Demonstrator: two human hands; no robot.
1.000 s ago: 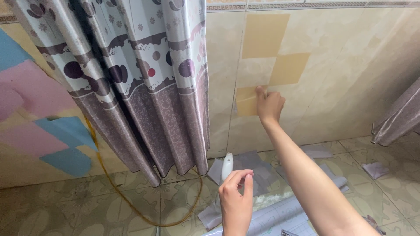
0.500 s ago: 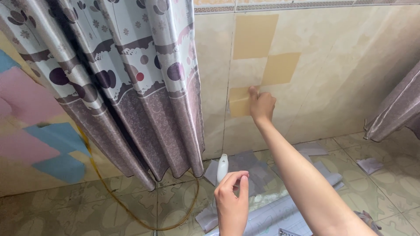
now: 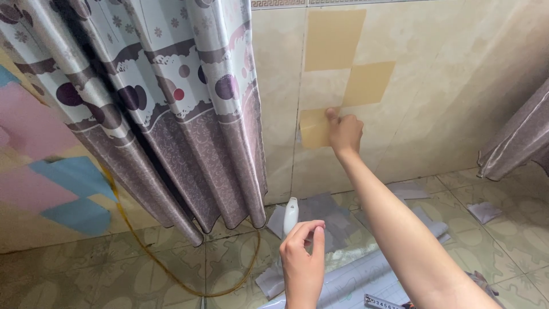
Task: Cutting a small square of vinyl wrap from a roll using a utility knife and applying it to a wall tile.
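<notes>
Right hand (image 3: 345,133) flat, pressing tan sticker patch (image 3: 313,128) at its 3 o'clock edge | thin, limp, light; handle by corners | left hand (image 3: 302,258) clamped on white utility knife (image 3: 290,216)

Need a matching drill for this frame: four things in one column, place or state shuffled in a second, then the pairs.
Things:
1. right hand
2. left hand
3. curtain
4. yellow cord

Places or states:
A. lies looped on the floor tiles
B. hangs in folds left of the tiled wall
C. presses a tan square patch on the wall
D. holds a slim white tool, tip up

Pairs: 1-C, 2-D, 3-B, 4-A
</notes>
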